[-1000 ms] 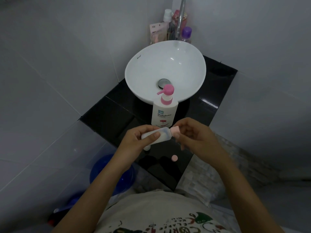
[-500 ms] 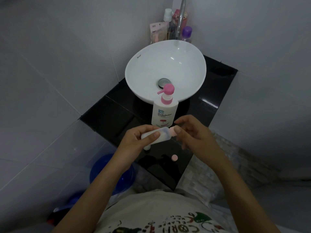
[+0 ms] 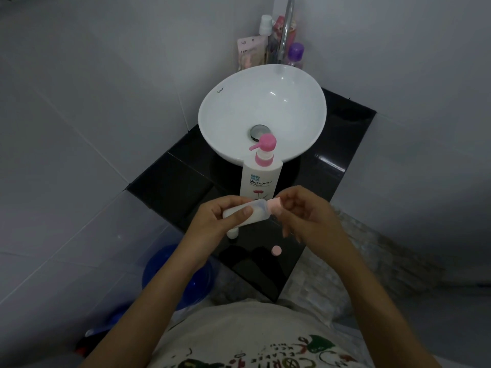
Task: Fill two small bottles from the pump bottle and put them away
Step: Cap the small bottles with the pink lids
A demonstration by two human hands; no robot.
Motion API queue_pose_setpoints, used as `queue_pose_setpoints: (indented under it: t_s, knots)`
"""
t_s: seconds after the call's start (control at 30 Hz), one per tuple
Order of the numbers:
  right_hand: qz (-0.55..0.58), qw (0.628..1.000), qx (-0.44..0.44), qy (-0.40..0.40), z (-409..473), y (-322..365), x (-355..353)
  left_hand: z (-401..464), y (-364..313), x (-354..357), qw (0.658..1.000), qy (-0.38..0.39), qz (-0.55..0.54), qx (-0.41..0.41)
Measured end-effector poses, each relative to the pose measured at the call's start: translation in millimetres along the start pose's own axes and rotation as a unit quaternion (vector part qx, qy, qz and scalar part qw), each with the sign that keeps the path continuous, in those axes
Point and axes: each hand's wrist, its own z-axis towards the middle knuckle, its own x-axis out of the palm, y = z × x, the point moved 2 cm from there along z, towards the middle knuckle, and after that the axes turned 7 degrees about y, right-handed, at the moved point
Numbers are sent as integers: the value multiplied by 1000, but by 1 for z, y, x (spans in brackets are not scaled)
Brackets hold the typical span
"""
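Observation:
My left hand grips a small white bottle, held on its side just above the black counter. My right hand pinches the pink cap at that bottle's mouth. A second small white bottle stands on the counter, mostly hidden under my left hand. A loose pink cap lies on the counter below my hands. The white pump bottle with its pink pump head stands upright just behind my hands, in front of the basin.
A white bowl basin sits on the black counter, with a chrome tap and several toiletry bottles behind it in the corner. Grey tiled walls close in on both sides. A blue bucket stands on the floor at lower left.
My right hand's fingers have shifted around the pink cap on the small bottle, as if turning it. My left hand and the bottle have stayed nearly still.

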Motion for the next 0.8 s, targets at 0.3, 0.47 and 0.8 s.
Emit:
queue_pose_setpoints:
  t_s: [0.3,0.47,0.8]
  knots:
    - [5,999,23,-28,2,0,-2,2,-1,0,1000,1,1,4]
    - [26,1000,-1,11,0,2,-1,2,0,-2,1000,-2,-1,-4]
    - [-6,1000,12,-16,-3,6,-3,5,2,0,1000,0,-2,-11]
